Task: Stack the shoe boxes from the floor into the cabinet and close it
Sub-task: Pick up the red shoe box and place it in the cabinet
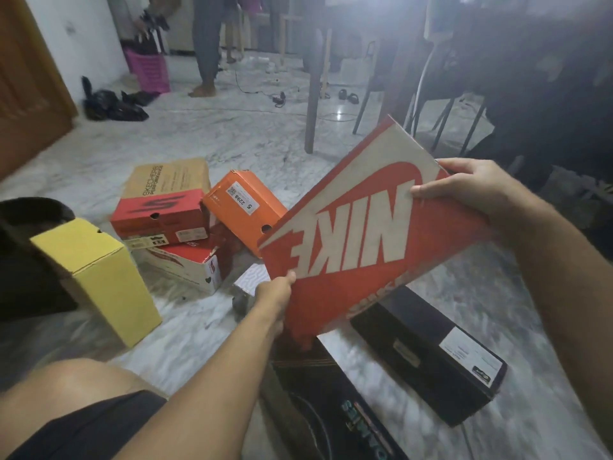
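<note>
Marble floor point(232, 134) is lying open beyond the box pile. The red Nike box point(365, 234) is tilting in mid-air, lettering upside down, left hand point(277, 290) and right hand point(464, 187) gripping opposite edges above a black box point(428, 353).

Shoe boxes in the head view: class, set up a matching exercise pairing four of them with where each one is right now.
Things:
1. Nike box
2. Yellow box
3. Orange box
4. Black box

Places:
A. On the floor, far left
B. Held tilted in both hands
C. On the floor, under the held box
D. Leaning beside the Skechers box

Pairs: 1-B, 2-A, 3-D, 4-C
</note>
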Demonstrator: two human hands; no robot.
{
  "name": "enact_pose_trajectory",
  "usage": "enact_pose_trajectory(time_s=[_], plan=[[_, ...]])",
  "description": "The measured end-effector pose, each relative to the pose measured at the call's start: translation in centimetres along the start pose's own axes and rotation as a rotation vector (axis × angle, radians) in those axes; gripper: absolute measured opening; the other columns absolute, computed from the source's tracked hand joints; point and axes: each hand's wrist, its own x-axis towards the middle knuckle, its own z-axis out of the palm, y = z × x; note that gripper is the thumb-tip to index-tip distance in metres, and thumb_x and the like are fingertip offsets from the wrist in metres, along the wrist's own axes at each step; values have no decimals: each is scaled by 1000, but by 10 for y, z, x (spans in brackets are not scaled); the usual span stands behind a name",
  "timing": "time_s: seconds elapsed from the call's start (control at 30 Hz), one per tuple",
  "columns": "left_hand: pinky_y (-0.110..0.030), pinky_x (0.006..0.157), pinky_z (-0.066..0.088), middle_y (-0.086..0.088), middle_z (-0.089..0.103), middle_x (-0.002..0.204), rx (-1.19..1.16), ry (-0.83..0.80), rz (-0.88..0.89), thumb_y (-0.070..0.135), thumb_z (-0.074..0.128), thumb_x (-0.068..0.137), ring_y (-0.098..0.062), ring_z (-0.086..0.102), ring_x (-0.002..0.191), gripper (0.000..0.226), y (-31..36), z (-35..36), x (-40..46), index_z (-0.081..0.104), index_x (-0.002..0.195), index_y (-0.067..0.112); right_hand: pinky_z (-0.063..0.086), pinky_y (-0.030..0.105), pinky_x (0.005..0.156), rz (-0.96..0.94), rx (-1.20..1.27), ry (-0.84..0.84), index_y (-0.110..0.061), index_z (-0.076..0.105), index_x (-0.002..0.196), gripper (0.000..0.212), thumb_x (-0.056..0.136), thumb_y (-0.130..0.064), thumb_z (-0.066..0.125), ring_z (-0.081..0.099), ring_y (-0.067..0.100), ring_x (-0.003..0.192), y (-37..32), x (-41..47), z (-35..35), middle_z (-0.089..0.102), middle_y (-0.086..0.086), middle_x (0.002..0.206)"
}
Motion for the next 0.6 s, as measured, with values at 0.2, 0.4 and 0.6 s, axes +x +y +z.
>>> enact_pose_trajectory(time_s=[0.2, 0.4, 0.6], plan=[[-43, 90, 54, -2, 72, 102, 95, 152, 214, 25, 77, 74, -23, 68, 94, 35, 73, -81, -23, 68, 106, 14, 56, 35, 52, -76, 77, 9, -7, 61, 112, 58, 65, -34, 80, 70, 25, 65, -34, 14, 40, 71, 15, 89], [-28, 68, 57, -1, 72, 72, 116, 295, 422, 11, 76, 80, -18, 67, 64, 13, 142, -175, -90, 69, 89, 6, 51, 28, 54, -234, 186, -182, -22, 60, 120, 50, 74, -16, 78, 69, 22, 66, -81, 8, 92, 72, 9, 94], [-23, 58, 48, -5, 73, 98, 134, 412, 564, 22, 77, 79, -13, 68, 76, 30, 168, -254, -159, 67, 106, 12, 57, 39, 73, -410, 229, -440, -30, 68, 115, 43, 73, -29, 80, 74, 21, 85, -127, -11, 153, 76, 1, 99]])
